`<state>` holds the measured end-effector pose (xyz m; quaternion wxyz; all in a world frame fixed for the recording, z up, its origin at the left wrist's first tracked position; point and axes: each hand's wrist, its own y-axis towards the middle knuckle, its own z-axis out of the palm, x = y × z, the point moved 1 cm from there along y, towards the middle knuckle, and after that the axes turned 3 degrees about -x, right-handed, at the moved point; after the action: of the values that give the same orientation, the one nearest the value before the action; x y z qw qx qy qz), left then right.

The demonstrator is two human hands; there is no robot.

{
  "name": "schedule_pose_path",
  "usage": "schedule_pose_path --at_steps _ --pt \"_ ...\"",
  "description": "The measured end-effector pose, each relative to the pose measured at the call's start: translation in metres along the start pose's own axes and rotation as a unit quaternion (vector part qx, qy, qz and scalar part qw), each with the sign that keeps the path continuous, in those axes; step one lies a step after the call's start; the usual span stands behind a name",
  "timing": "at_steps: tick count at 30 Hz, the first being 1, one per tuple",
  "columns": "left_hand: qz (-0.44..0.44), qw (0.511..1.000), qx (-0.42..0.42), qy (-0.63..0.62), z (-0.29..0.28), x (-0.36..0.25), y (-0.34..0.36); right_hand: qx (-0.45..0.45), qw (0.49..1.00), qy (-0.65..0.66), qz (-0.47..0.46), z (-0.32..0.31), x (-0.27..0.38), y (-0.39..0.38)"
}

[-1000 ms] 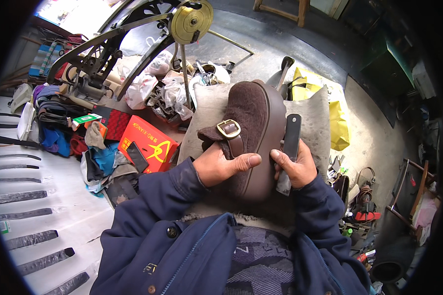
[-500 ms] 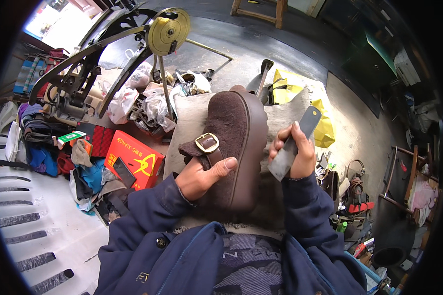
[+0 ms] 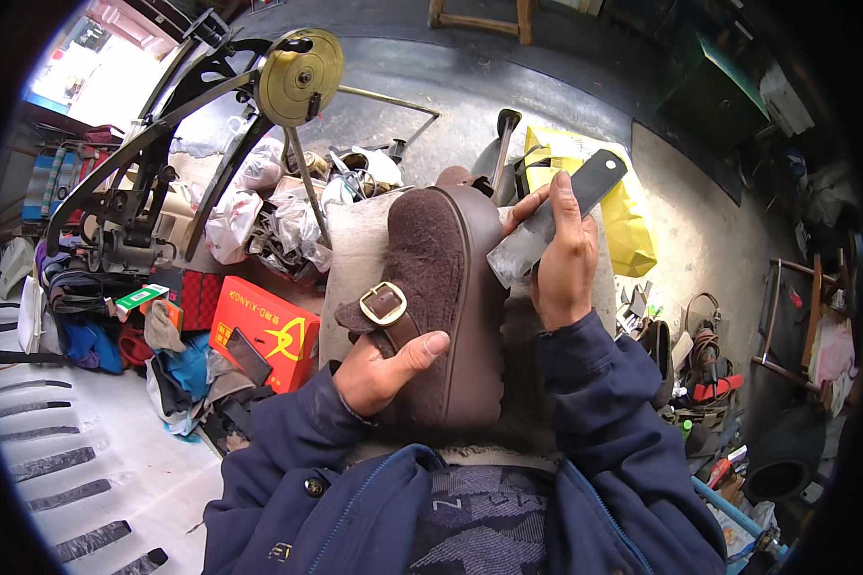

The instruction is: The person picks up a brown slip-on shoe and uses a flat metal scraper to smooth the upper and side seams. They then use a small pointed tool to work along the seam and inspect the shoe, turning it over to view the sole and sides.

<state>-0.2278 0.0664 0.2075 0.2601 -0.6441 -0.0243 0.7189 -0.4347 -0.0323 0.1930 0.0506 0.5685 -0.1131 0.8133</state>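
Note:
A brown felt clog (image 3: pixel 422 249) with a gold buckle and thick brown sole rests on its side or base, I cannot tell which, over a pale grey pad (image 3: pixel 350 302) on my lap. My left hand (image 3: pixel 384 369) grips it at the strap, thumb across the felt. My right hand (image 3: pixel 564 259) holds a flat knife (image 3: pixel 596 182) with a dark handle and a dull metal blade; the blade's end is close to the sole's upper right side, and whether it touches is unclear.
A black treadle machine with a brass wheel (image 3: pixel 299 79) stands upper left, near plastic bags (image 3: pixel 230 225). A red box (image 3: pixel 259 335), cloth scraps and a white board (image 3: pixel 115 460) lie left. A yellow bag (image 3: pixel 628 249), cluttered tools and a wooden frame (image 3: pixel 815 326) are right.
My right hand has risen up the sole, and the knife has turned from upright to diagonal, blade toward the shoe. My left hand and the shoe have shifted lower left in the picture.

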Motion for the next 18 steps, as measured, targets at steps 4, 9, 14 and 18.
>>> schedule_pose_path --at_steps 4,9,14,18 --pt "0.005 1.000 -0.002 -0.001 0.0021 0.0014 0.0011 0.013 1.000 -0.017 -0.015 0.0005 -0.0025 0.0042" --pt "-0.010 1.000 0.002 -0.010 0.0022 -0.0003 0.0007 0.020 0.999 -0.024 -0.026 0.0042 -0.0069 0.0084" --pt "-0.026 0.999 0.008 -0.018 0.0021 0.0005 0.0013 0.004 0.999 -0.030 -0.021 0.0064 -0.0085 0.0107" --pt "-0.002 1.000 0.013 0.007 0.0005 0.0023 0.0028 0.005 0.998 -0.040 -0.037 0.0078 -0.0069 0.0103"
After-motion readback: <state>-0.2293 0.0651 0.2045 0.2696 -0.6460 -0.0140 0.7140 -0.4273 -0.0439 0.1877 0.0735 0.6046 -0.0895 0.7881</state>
